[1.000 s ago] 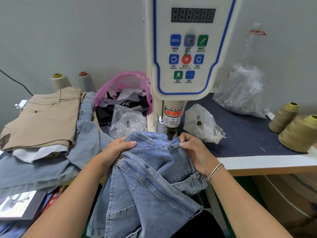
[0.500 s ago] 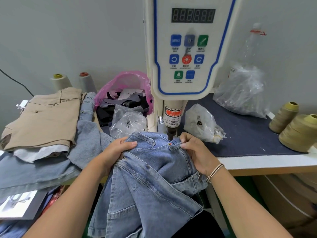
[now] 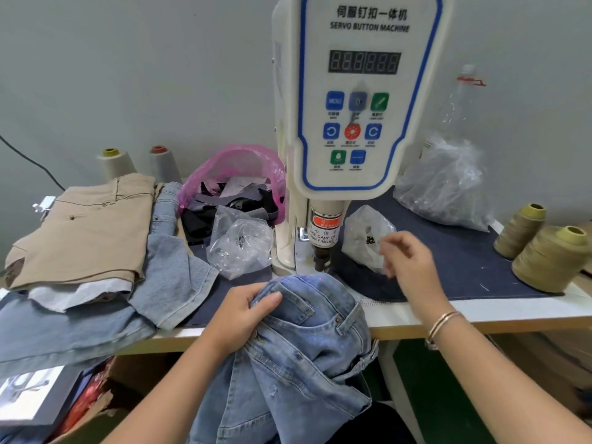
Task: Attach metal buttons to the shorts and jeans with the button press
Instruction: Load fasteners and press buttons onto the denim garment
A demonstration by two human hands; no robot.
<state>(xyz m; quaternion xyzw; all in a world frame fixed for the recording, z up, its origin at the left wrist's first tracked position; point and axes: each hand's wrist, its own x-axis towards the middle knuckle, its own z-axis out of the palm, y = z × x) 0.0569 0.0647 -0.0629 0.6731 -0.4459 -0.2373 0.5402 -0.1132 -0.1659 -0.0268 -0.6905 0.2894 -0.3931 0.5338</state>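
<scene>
Beside the clear button bag [image 3: 368, 241], the right hand [image 3: 408, 262] hovers loose-fingered, nearer it than the left hand [image 3: 240, 318] gripping the jeans waistband [image 3: 307, 302].

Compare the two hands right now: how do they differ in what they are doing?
The left hand grips the jeans at the waistband, fingers curled round the denim; the right hand holds nothing. The left rests low at the table's front edge; the right is raised beside the small clear bag, right of the button press. Only the right wrist wears bracelets. Both arms are bare.
</scene>
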